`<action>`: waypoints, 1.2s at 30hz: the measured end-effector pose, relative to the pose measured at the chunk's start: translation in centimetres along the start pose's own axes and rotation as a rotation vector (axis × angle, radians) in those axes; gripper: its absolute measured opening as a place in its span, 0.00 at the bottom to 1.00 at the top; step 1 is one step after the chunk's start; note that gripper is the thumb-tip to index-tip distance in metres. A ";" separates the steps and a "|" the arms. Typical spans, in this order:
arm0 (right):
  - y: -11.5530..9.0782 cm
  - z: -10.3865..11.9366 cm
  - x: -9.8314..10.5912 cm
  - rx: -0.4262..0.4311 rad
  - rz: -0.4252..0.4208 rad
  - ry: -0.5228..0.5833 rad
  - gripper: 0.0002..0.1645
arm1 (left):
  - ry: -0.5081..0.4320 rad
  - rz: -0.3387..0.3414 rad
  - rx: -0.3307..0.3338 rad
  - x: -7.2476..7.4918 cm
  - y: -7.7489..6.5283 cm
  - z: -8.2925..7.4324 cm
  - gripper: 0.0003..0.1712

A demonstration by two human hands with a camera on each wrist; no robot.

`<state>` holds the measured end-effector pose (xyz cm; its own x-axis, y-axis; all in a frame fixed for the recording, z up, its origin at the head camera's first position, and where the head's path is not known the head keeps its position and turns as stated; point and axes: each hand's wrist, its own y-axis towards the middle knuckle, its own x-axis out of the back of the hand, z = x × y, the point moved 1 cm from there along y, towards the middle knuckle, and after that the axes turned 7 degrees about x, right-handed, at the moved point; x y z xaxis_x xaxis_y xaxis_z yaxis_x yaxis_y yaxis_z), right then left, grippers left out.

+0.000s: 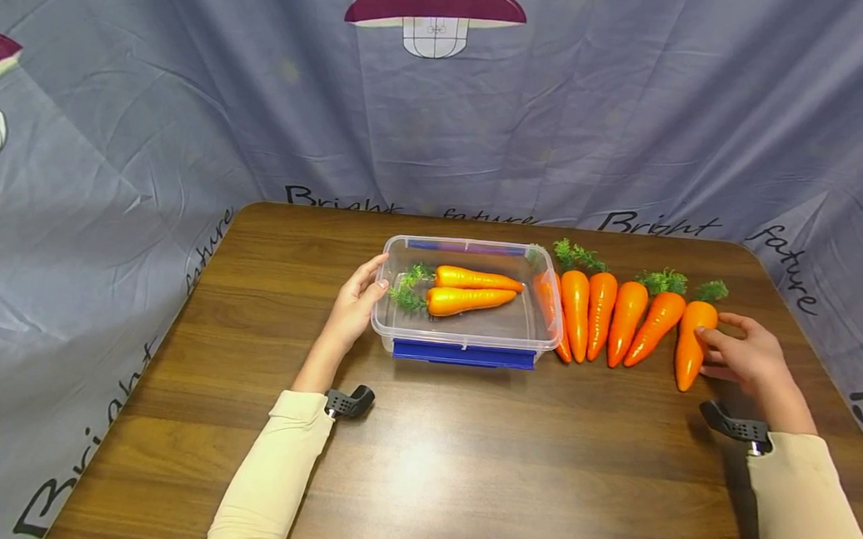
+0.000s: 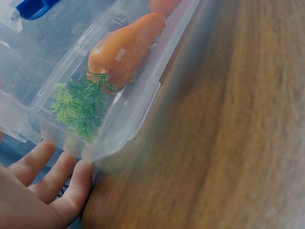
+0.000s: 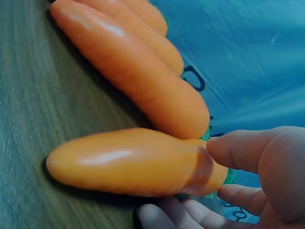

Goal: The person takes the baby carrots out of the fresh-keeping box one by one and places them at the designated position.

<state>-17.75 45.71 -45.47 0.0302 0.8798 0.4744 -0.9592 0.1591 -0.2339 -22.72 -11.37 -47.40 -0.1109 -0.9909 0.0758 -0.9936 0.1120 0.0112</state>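
I see a dark wooden table [image 1: 425, 469] with rounded corners, glossy under overhead light. A grey-blue fabric backdrop [image 1: 186, 119], printed with maroon lamps [image 1: 436, 7] and black lettering, hangs behind and beside it.

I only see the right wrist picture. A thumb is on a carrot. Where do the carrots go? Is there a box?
Observer: Yes, a clear plastic box sits left of the carrot row, with two carrots inside.
Operator: What's the other hand doing?
Observer: The left hand rests flat against the box's left wall.
Operator: How many carrots are outside?
Observer: Six lie on the table; the right hand grips the rightmost carrot.
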 end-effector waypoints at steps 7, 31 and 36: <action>-0.4 -0.4 0.2 0.003 -0.023 0.009 0.52 | -0.008 0.003 0.007 -0.1 -0.1 -0.1 0.29; -1.5 12.0 -6.3 0.526 -0.283 -0.427 0.28 | -0.015 0.001 0.028 -0.1 -0.2 -0.4 0.29; -1.4 15.8 -10.4 0.628 -0.136 -0.446 0.27 | -0.028 0.009 0.031 -0.1 -0.3 -0.5 0.29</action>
<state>-21.19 29.27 -36.71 0.1701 0.5865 0.7919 -0.9388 -0.1479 0.3112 -22.38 -11.26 -46.93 -0.1196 -0.9917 0.0477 -0.9927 0.1188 -0.0207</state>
